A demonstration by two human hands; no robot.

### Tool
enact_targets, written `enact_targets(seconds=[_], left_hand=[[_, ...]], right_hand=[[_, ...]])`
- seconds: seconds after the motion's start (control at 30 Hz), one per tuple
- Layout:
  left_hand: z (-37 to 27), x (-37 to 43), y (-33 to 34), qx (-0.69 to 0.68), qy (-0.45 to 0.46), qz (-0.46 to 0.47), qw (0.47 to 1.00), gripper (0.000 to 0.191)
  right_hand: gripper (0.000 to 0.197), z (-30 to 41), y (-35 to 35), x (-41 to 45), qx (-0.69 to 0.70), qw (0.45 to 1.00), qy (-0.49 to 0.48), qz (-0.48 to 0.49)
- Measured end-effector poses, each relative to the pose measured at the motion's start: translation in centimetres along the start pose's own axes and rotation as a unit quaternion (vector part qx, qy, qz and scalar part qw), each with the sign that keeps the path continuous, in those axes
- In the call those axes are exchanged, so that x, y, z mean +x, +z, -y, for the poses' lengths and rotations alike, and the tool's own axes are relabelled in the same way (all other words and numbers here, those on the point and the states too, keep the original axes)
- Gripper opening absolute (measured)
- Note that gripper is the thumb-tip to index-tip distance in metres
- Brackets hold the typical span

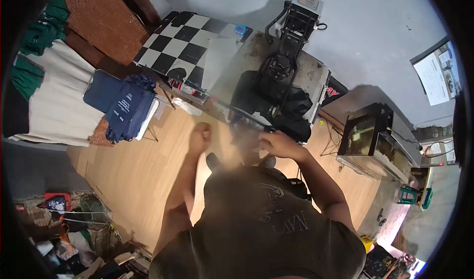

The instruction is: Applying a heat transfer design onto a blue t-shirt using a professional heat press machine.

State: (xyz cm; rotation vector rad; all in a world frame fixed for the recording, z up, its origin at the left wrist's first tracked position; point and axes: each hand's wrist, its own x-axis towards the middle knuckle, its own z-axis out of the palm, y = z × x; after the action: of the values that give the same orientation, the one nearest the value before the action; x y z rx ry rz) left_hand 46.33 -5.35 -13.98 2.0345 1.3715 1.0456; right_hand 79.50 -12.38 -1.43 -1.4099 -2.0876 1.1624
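Note:
My right hand (278,144) is at the near edge of a heat press (283,66), fingers bent, by the hanging black cloth (299,129). A blur in the middle of the view hides whether its fingertips grip anything. Left of the press, my left hand (201,135) hangs over the floor with its fingers curled in, and nothing shows in it. Black fabric lies under and around the press head. Between my hands, a dark, shiny patch at the table's edge is too blurred to name.
A checkered table top (177,44) with a blue digital timer (240,29) adjoins the press. Folded navy printed fabric (129,107) is stacked to the left. At right stands a glass tank (364,138). Mixed clutter (77,245) fills the lower left corner.

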Motion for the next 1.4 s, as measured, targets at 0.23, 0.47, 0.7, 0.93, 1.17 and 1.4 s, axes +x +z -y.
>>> enact_targets(seconds=[0.23,0.47,0.7,0.93,1.17,1.4], left_hand=[[16.2,-4.4,-7.4,0.284,-0.353,-0.106,0.885,0.021],[-11.1,3.8,-0.4,-0.132,-0.012,0.033,0.991,0.008],[-21.3,-1.6,-1.6,-0.117,0.004,0.313,0.943,0.029],[-26.0,-0.5,-8.7,0.042,-0.052,0.311,0.948,0.034],[-22.2,-2.9,-8.7,0.066,-0.082,0.256,0.961,0.025],[-19.6,-2.2,-3.6,0.018,0.067,0.17,0.983,0.031]], right_hand=[[0.015,-0.9,1.3,1.4,-0.077,0.993,-0.076,0.053],[0.012,-2.3,0.1,-0.1,0.024,0.998,-0.052,0.033],[0.018,-1.9,0.7,0.1,-0.056,0.996,-0.031,0.055],[0.021,-2.8,2.0,1.5,-0.107,0.991,-0.008,0.086],[0.021,-0.2,2.0,4.5,-0.1,0.984,-0.001,0.148],[0.024,0.6,0.8,4.4,-0.105,0.984,0.007,0.145]])
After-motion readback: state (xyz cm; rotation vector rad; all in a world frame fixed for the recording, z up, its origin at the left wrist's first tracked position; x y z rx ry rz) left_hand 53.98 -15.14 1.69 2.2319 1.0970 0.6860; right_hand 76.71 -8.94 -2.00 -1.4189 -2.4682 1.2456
